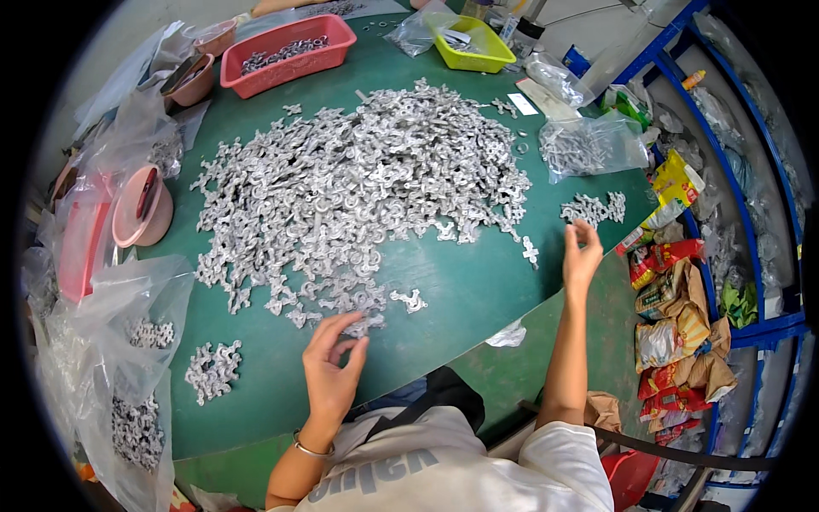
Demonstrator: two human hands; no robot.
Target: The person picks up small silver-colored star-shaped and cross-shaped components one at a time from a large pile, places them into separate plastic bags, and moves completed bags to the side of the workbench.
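Observation:
A broad heap of small grey cross-shaped metal pieces [367,171] spreads over the green table [281,384]. My left hand [334,363] is at the heap's near edge, fingers curled and thumb bent in. A slightly blurred grey metal piece [365,324] sits between its fingertips, and another loose piece [409,300] lies just beyond. My right hand [582,256] is raised by the table's right edge, its fingers curved and apart, with nothing seen in them. Just past its fingertips lies a small group of metal pieces [591,207]. One single piece [530,252] lies left of that hand.
Another small cluster [212,373] lies at the near left, beside clear plastic bags [128,316] of parts. A red tray [290,55], a yellow-green basket [473,51] and a pink tub [143,209] stand around the heap. Blue shelving [725,154] and snack packets [670,256] line the right.

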